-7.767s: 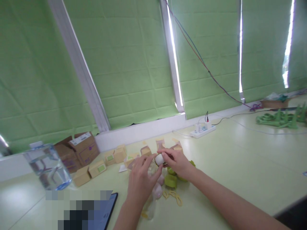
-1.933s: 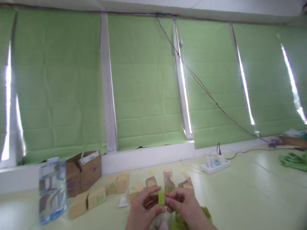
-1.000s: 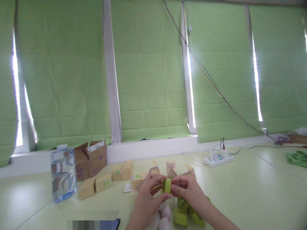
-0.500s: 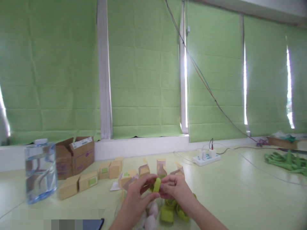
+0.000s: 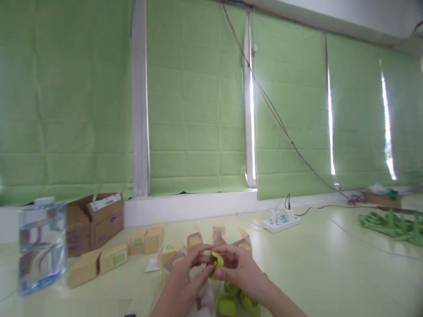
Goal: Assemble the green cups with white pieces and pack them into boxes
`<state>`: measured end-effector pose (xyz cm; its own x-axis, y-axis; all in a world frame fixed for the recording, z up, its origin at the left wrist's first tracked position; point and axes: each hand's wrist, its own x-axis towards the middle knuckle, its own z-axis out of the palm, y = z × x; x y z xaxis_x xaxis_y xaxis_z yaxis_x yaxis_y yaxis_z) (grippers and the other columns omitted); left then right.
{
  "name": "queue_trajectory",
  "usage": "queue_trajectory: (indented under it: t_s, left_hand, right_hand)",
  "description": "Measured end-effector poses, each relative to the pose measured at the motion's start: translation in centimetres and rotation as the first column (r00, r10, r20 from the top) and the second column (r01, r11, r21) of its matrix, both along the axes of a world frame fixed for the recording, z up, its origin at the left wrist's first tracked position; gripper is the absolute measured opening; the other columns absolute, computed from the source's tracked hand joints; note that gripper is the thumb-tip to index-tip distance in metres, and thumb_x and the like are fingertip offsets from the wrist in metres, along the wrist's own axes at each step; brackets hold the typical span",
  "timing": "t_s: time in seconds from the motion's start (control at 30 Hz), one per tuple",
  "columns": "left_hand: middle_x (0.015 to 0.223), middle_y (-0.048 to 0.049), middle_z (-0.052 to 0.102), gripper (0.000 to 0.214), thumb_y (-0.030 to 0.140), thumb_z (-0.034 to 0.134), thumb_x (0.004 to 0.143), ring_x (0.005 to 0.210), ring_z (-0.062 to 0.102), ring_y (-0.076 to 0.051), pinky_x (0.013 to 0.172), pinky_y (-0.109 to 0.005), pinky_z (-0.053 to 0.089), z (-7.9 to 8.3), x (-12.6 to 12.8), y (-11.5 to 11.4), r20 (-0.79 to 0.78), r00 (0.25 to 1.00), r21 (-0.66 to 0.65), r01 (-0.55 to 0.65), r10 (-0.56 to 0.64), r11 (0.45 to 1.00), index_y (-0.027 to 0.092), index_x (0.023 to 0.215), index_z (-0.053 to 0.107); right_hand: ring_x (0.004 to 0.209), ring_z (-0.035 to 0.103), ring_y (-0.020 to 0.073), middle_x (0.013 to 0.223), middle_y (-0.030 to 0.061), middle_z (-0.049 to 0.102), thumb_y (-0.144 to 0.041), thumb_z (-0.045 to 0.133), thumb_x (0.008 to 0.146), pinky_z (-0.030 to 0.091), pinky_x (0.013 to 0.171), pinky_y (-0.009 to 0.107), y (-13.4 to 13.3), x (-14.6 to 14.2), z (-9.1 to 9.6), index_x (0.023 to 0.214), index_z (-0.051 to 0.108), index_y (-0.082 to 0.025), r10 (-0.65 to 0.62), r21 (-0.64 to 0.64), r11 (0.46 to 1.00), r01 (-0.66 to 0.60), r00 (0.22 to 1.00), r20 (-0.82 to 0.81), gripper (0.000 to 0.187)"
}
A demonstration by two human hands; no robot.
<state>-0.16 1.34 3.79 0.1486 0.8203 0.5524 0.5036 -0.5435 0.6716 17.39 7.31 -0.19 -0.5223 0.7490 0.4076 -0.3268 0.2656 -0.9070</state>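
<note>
Both hands meet over the table on a small lime-green curved piece (image 5: 217, 264) that looks like a hollow band or sleeve; its exact kind is unclear. My left hand (image 5: 181, 281) pinches its left side between thumb and fingers. From the right, my right hand (image 5: 243, 270) grips it too, thumb in front and fingers behind. Below the hands lie several similar lime-green pieces (image 5: 227, 304), partly covered by the right forearm. Rounded whitish objects (image 5: 207, 299) sit between the forearms. Just beyond the fingers stand small tan boxes with raised flaps (image 5: 194, 239).
Closed tan boxes (image 5: 84, 267) and a large water bottle (image 5: 42, 246) stand at left, before an open brown carton (image 5: 105, 224). A power strip (image 5: 281, 223) with plugs lies at the back. Green parts (image 5: 391, 224) are heaped far right; cables cross the table.
The green piece has been turned between the fingers, so its curved hollow side now shows. My right fingers have moved up around it. The view has shifted slightly.
</note>
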Motion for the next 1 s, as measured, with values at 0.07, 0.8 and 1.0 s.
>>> queue_trajectory:
  t_s: [0.07,0.8,1.0]
  left_hand:
    - [0.085,-0.0021,0.076,0.039,0.015,0.066,0.073,0.087,0.070,-0.022,0.090,-0.034,0.050,-0.1,0.3,-0.2,-0.035,0.998,-0.006,-0.054,0.054,0.999,0.023,0.111,0.068]
    - [0.077,-0.0023,0.070,0.017,0.020,0.057,0.082,0.073,0.064,-0.016,0.070,-0.025,0.047,0.3,-0.3,-0.4,-0.236,0.968,0.201,-0.041,0.089,0.979,0.022,0.083,0.074]
    - [0.072,-0.0008,0.071,0.010,0.022,0.065,0.078,0.072,0.064,-0.015,0.068,-0.023,0.046,0.3,1.1,-1.2,-0.249,0.968,0.097,0.047,-0.022,0.994,0.021,0.075,0.074]
  right_hand:
    - [0.087,0.069,0.0237,0.091,0.0056,0.074,-0.035,0.092,0.053,0.053,0.080,0.036,-0.4,0.0,0.1,0.108,0.070,-0.019,-0.008,0.036,0.999,0.006,0.998,0.062,0.062]
    - [0.080,0.064,0.0189,0.088,0.0028,0.066,-0.032,0.072,0.076,0.054,0.072,0.030,-2.8,5.7,5.2,0.096,0.058,-0.020,-0.327,0.287,0.926,0.244,0.900,0.290,0.027]
    - [0.091,0.065,0.0236,0.093,0.0037,0.070,-0.029,0.073,0.072,0.053,0.080,0.033,-7.8,11.1,2.3,0.082,0.065,-0.026,-0.403,0.427,0.886,0.181,0.757,0.515,0.012]
